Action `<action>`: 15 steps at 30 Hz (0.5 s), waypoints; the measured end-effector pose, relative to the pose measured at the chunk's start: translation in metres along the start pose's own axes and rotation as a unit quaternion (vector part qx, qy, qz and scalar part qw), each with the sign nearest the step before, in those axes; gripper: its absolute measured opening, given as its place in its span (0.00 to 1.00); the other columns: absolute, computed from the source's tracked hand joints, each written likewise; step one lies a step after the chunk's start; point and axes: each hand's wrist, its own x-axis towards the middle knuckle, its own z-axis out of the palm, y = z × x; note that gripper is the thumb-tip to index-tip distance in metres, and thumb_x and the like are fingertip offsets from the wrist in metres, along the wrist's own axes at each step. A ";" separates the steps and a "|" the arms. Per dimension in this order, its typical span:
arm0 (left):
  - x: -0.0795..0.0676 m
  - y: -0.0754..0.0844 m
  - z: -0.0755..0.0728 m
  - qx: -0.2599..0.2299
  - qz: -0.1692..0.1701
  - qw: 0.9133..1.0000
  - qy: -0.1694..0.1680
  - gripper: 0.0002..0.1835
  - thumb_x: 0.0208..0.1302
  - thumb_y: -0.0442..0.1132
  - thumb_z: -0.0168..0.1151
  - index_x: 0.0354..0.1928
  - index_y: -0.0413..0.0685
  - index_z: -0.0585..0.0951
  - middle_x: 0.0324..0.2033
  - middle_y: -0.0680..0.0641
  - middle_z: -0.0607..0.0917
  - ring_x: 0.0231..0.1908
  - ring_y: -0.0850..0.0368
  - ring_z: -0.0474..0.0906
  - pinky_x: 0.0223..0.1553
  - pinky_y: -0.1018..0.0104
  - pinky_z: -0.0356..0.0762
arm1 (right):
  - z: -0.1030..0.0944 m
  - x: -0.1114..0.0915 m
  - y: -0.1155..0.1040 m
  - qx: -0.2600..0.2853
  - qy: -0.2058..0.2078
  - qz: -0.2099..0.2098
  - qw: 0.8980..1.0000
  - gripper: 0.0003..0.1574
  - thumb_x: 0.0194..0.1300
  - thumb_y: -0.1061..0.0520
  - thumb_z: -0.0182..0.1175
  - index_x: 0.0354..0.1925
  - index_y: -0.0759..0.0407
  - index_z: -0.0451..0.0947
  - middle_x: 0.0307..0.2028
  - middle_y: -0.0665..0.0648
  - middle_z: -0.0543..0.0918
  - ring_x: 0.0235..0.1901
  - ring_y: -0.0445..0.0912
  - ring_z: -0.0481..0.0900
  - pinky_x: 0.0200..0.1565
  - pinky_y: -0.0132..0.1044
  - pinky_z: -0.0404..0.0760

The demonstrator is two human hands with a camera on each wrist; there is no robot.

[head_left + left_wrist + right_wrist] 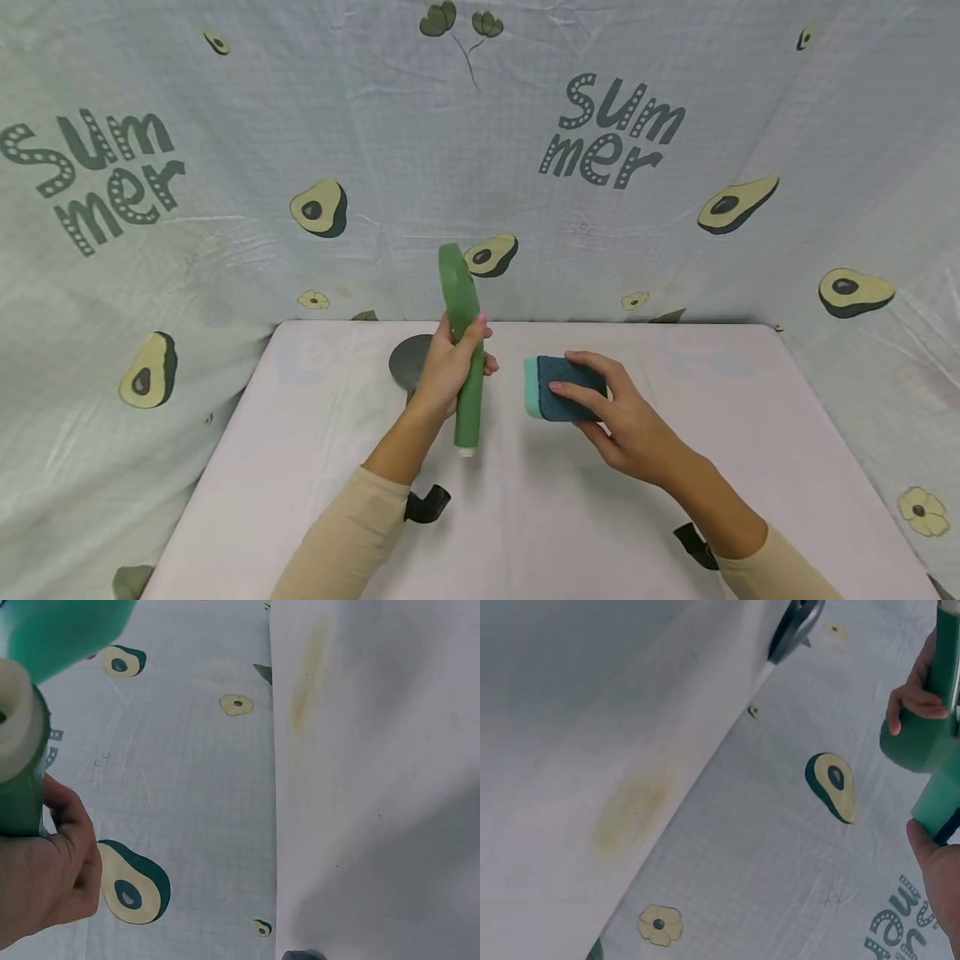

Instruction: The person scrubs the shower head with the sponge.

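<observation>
Upright above the table, a green shower head (468, 400) is gripped around its handle by my left hand (444, 367). Its head points up and away, and its pale hollow end (16, 724) faces the left wrist camera. My right hand (637, 429) holds a sponge (566, 390) between thumb and fingers, a little to the right of the shower head. The sponge has a dark blue scrubbing face and a light teal foam side (937, 796). In the head view a gap separates sponge and shower head.
A dark grey round thing with a narrow handle (408, 362) lies on the white table (315, 400), partly behind my left hand. The table carries a yellowish stain (634, 814). Behind it hangs a cloth (405, 167) with avocado prints. Black pieces (427, 505) show beside the forearms.
</observation>
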 end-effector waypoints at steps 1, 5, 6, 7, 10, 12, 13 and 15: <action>0.000 0.000 0.001 0.006 -0.002 1.000 0.004 0.29 0.79 0.53 0.55 0.71 0.44 0.64 0.45 0.44 0.81 0.23 0.61 0.82 0.31 0.69 0.84 | 0.000 0.000 0.000 0.000 -0.002 0.001 1.000 0.26 0.83 0.44 0.44 0.68 0.51 0.75 0.72 0.68 0.65 0.72 0.59 0.63 0.75 0.25 0.55; -0.001 -0.002 0.000 0.036 -0.006 0.999 0.015 0.32 0.82 0.58 0.43 0.69 0.38 0.67 0.46 0.41 0.80 0.32 0.58 0.82 0.37 0.67 0.81 | 0.001 -0.001 0.001 0.003 0.000 -0.002 1.000 0.25 0.83 0.44 0.45 0.68 0.51 0.75 0.71 0.69 0.66 0.72 0.59 0.63 0.75 0.26 0.56; -0.002 -0.003 -0.001 0.042 -0.007 0.999 0.019 0.32 0.82 0.59 0.42 0.70 0.39 0.67 0.47 0.40 0.80 0.35 0.57 0.81 0.38 0.66 0.80 | 0.001 -0.001 0.001 0.005 0.001 -0.003 1.000 0.25 0.83 0.44 0.45 0.68 0.51 0.75 0.71 0.69 0.66 0.72 0.59 0.64 0.75 0.26 0.56; -0.003 -0.004 -0.001 0.046 -0.004 0.999 0.021 0.33 0.82 0.60 0.40 0.71 0.40 0.67 0.49 0.41 0.79 0.38 0.56 0.79 0.40 0.66 0.78 | 0.002 -0.001 0.001 0.007 0.003 -0.005 1.000 0.25 0.83 0.44 0.45 0.68 0.51 0.75 0.71 0.69 0.66 0.72 0.59 0.64 0.75 0.26 0.57; -0.004 -0.005 -0.003 0.041 0.009 0.999 0.031 0.32 0.82 0.59 0.42 0.74 0.43 0.66 0.53 0.41 0.78 0.41 0.57 0.77 0.42 0.66 0.77 | 0.002 0.000 0.001 0.009 0.005 -0.007 1.000 0.25 0.83 0.44 0.46 0.68 0.51 0.75 0.71 0.69 0.66 0.71 0.59 0.64 0.75 0.27 0.57; -0.005 -0.004 -0.003 0.023 0.019 0.999 0.035 0.30 0.82 0.56 0.46 0.73 0.43 0.68 0.52 0.41 0.80 0.40 0.58 0.80 0.41 0.67 0.79 | 0.002 0.001 0.001 0.007 0.002 -0.006 1.000 0.25 0.83 0.44 0.46 0.68 0.51 0.75 0.71 0.68 0.66 0.71 0.59 0.64 0.75 0.28 0.57; -0.005 -0.005 -0.003 0.009 0.025 0.999 0.032 0.29 0.81 0.55 0.48 0.72 0.43 0.69 0.52 0.40 0.81 0.38 0.59 0.82 0.40 0.68 0.81 | 0.003 0.002 0.001 0.005 0.000 -0.004 1.000 0.26 0.83 0.44 0.45 0.68 0.50 0.75 0.72 0.68 0.66 0.71 0.59 0.64 0.75 0.28 0.57; -0.006 -0.005 -0.002 -0.017 0.030 0.999 0.020 0.27 0.81 0.52 0.50 0.70 0.41 0.70 0.50 0.38 0.83 0.35 0.57 0.86 0.39 0.68 0.84 | 0.003 0.005 0.001 -0.001 -0.008 0.005 1.000 0.26 0.83 0.43 0.44 0.69 0.49 0.74 0.73 0.67 0.65 0.72 0.59 0.63 0.75 0.30 0.58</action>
